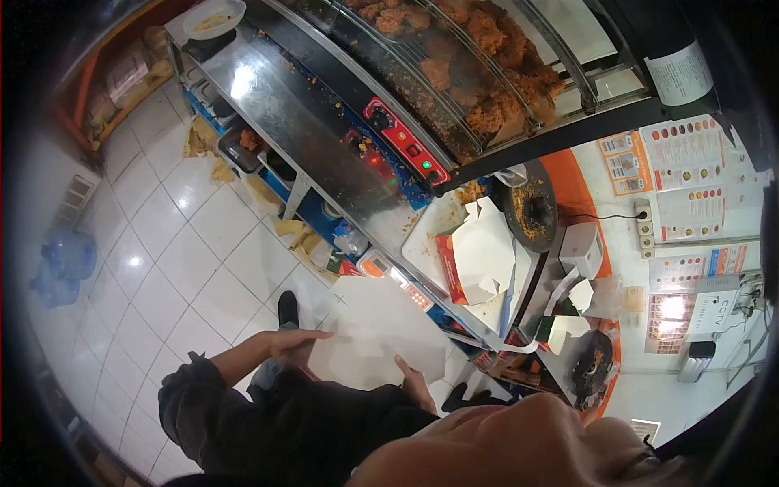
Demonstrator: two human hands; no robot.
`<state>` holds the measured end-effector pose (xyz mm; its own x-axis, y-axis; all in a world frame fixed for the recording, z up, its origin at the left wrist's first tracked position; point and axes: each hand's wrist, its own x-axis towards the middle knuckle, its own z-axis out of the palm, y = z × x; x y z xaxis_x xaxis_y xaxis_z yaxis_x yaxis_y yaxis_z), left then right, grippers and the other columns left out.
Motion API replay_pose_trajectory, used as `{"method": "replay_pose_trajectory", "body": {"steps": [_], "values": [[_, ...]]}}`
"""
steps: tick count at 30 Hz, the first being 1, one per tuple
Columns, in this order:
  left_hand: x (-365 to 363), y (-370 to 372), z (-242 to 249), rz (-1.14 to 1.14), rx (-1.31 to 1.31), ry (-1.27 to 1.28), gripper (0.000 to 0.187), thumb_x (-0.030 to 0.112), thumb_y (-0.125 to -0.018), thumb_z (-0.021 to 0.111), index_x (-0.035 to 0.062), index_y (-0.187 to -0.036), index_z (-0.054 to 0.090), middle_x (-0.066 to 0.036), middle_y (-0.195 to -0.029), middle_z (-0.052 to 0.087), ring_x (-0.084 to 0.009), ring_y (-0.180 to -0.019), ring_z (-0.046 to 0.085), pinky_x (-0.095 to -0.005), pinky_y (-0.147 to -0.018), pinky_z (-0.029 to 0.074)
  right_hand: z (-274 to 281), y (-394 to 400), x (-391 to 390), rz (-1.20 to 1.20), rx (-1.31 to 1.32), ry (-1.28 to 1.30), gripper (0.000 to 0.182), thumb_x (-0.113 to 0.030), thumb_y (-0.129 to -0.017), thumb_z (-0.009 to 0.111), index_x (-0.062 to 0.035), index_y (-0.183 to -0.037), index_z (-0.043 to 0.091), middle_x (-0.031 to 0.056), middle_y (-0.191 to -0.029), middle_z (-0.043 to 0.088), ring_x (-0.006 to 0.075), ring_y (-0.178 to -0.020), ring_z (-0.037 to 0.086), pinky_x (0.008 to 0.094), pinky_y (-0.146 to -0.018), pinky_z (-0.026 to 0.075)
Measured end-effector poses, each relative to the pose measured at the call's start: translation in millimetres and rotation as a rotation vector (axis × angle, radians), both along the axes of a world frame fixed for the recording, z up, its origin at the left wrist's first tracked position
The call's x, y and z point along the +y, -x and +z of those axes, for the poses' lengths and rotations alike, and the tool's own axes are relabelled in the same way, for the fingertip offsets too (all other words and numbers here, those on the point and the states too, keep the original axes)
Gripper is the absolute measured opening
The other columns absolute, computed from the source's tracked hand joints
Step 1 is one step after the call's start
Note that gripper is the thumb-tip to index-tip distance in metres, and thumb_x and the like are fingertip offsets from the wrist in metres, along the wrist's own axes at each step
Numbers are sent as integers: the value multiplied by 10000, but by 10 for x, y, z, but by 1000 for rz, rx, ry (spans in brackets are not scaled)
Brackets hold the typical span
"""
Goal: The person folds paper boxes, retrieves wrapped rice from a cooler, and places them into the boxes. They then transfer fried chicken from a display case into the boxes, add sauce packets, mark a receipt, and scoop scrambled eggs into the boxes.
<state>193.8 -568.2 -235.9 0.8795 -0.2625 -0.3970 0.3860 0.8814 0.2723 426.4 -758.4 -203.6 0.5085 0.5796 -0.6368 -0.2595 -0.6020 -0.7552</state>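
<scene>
My left hand (296, 344) grips the near left edge of a flat white paperboard sheet (377, 325), thumb stretched over its top and fingers mostly hidden underneath. At the sheet's near right edge, my right hand (415, 385) is closed on it, with the thumb on top. The sheet is held level over the floor, beside the metal counter. Beyond it, a stack of white paperboard box pieces (484, 250), one with a red printed side, lies on a white tray (419, 241). A digital scale (389, 272) with an orange front is just past the sheet's far edge.
A glass display case holds fried chicken (487, 40) above a red control panel (406, 144). Crumbs lie on the metal counter (276, 89) and a dark round pan (531, 207). A white plate (214, 18) sits at the counter's far end. Blue water bottles (65, 264) stand on the tiled floor.
</scene>
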Motion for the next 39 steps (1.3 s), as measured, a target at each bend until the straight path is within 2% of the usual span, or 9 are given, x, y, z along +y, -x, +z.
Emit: {"method": "replay_pose_trajectory", "body": {"steps": [8,10,14,18,21,28,32,36,39], "values": [[-207,23,216,-4,98,-131,773,510,-824,561,-23,-1318,301,-154,-1100,557,-215,-888,601,-270,-641,514,-12,4,60,-94,-119,-77,497,-310,-869,580,43,-1198,463,172,-1157,526,215,-1052,503,323,-866,415],[-219,-34,369,-170,190,-687,751,431,-809,612,-7,-1323,281,-154,-1161,507,-207,-965,561,-276,-669,508,-66,-62,-6,-89,-307,-11,519,-296,-868,583,40,-1230,421,176,-1161,518,194,-1042,505,312,-838,429],[-374,-154,65,266,101,-332,952,435,-680,732,-4,-1350,216,-168,-1187,473,-223,-1035,523,-323,-804,486,-116,-230,-161,-510,236,-520,444,-319,-951,383,-52,-1303,334,145,-1222,473,232,-1036,513,376,-894,410],[-347,-157,311,135,374,-950,986,469,-647,750,-36,-1320,236,-231,-1220,455,-280,-1113,497,-336,-890,443,396,-114,-166,-258,-1163,-346,415,-115,-858,555,-46,-1241,411,153,-1187,497,270,-1012,510,373,-867,422],[-649,-424,-41,-54,122,-1260,1122,575,-660,689,-111,-1341,119,-314,-1182,473,-376,-1079,522,-352,-928,405,766,96,213,629,-1007,-462,392,9,-824,519,-15,-1213,482,163,-1243,451,314,-1028,500,370,-900,415],[-736,-451,601,-151,207,-1284,965,520,-726,660,-70,-1311,170,-356,-1114,502,-419,-1084,511,-401,-899,409,498,169,543,756,-859,-644,379,18,-794,540,-39,-1168,534,142,-1131,541,297,-987,521,363,-858,438],[-706,-435,811,-10,57,-1440,852,434,-728,691,-4,-1304,242,-262,-1048,576,-411,-1009,558,-418,-843,434,976,-259,652,1250,-793,-971,223,-70,-745,557,-44,-958,616,103,-884,597,261,-879,561,330,-816,455],[-701,-637,705,58,64,-1449,812,296,-701,732,31,-1311,268,-244,-961,602,-364,-918,608,-381,-739,483,1296,-158,508,1329,-837,-767,174,-69,-774,489,-29,-912,588,103,-936,583,257,-897,563,366,-853,451],[-666,-801,485,196,-55,-1574,800,199,-673,737,9,-1297,274,-211,-942,622,-351,-923,613,-370,-734,490,1091,-109,351,1319,-1810,-743,221,-101,-782,535,-8,-977,582,115,-1097,544,239,-1014,539,385,-907,432]]}}
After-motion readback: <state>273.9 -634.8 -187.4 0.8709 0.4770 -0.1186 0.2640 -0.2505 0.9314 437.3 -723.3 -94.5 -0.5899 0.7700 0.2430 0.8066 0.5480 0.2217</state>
